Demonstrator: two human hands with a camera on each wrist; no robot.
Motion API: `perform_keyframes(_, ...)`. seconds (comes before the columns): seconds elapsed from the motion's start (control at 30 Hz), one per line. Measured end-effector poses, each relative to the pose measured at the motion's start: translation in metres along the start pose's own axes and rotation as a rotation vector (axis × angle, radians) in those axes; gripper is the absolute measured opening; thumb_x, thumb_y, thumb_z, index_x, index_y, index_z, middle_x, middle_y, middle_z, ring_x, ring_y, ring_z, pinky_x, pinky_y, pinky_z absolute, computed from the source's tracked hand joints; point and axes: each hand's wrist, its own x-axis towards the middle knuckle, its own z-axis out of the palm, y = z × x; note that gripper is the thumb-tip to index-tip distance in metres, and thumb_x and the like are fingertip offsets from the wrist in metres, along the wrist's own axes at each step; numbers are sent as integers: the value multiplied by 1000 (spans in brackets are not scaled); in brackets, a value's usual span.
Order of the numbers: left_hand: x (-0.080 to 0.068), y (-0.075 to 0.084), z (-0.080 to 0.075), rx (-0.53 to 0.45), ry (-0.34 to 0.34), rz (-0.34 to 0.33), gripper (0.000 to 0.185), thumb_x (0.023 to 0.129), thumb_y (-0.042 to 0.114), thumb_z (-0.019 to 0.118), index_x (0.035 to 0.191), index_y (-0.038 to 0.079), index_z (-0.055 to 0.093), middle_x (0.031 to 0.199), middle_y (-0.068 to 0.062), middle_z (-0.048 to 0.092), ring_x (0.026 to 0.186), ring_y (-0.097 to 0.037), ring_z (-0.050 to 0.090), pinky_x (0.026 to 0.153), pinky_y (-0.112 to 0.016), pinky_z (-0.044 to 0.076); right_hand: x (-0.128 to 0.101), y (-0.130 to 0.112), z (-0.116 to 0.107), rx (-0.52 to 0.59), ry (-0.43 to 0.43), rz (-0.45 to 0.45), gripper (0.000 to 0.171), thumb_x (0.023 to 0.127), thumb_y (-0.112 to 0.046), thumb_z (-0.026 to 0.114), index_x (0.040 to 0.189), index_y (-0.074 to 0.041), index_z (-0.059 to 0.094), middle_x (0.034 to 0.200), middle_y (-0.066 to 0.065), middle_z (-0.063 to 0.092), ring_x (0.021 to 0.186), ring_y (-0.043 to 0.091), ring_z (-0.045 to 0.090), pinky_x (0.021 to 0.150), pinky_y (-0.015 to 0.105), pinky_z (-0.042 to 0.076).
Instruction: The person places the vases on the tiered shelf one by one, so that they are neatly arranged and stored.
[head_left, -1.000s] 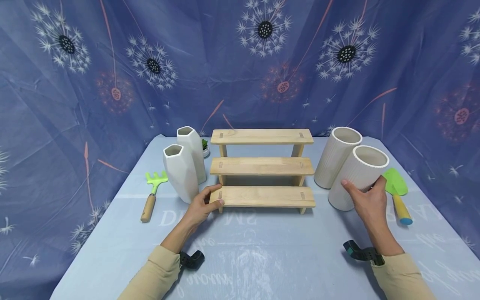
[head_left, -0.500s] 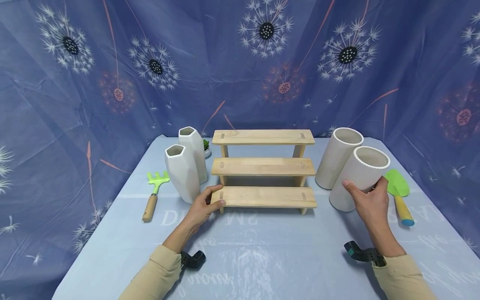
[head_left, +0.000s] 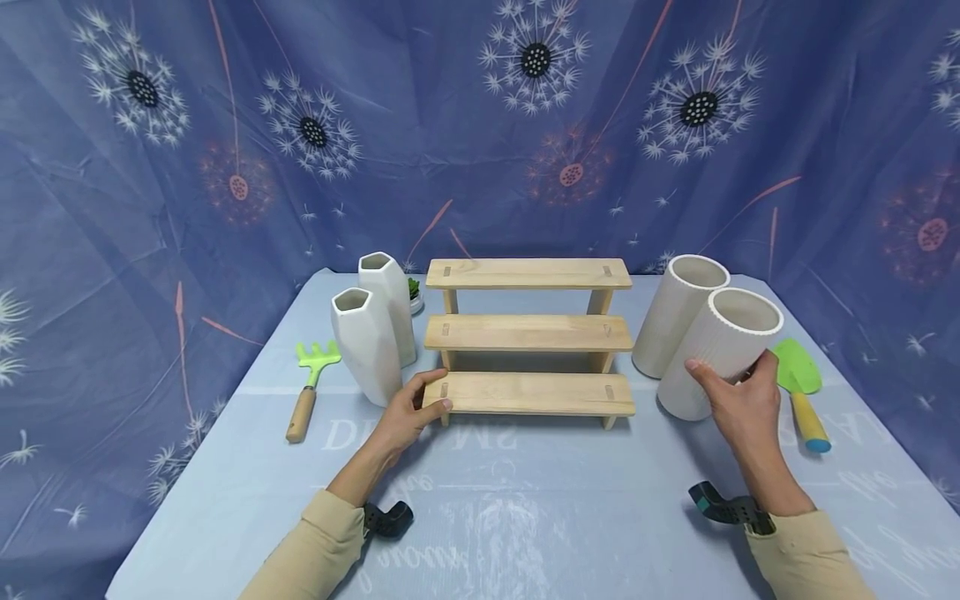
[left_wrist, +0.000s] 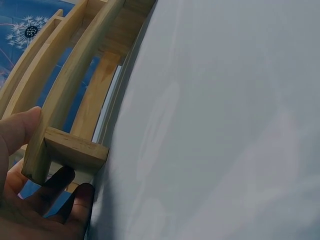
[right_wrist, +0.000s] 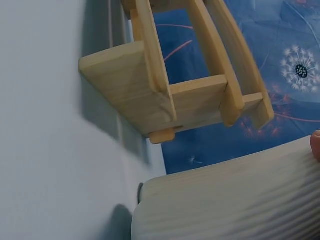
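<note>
A three-step wooden display stand (head_left: pixel 528 333) stands mid-table. My left hand (head_left: pixel 405 412) grips the left end of its lowest step; in the left wrist view the thumb lies on the board (left_wrist: pixel 65 85) and the fingers curl underneath. At the right, my right hand (head_left: pixel 746 408) grips a white ribbed cylindrical vase (head_left: pixel 708 350) from its near right side, thumb on the front. The vase leans slightly, mouth up, with a shadow at its base. Its ribbed wall (right_wrist: pixel 230 200) fills the lower right wrist view. A matching vase (head_left: pixel 667 325) stands just behind it.
Two white faceted vases (head_left: pixel 367 350) (head_left: pixel 393 300) stand left of the stand, a small potted succulent (head_left: pixel 415 292) behind them. A green hand fork (head_left: pixel 303 408) lies at far left. A green trowel with a yellow handle (head_left: pixel 808 417) lies right of the held vase.
The held ribbed vase has risen very slightly in the right hand, and a dark shadow now shows under its base. My left hand stays on the stand; the view has shifted a little.
</note>
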Motion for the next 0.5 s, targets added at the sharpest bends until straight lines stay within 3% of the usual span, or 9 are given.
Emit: perform_keyframes(0.5,0,0,0,0,-3,1,56,88,18,66,139,16,43,137,-14,48,117,-23,50,88,-23,42,-16,-24,-4,15,-46,-41,86,81,-40,72,146,-27,19,148,10,34,132,32,37,105,60,33)
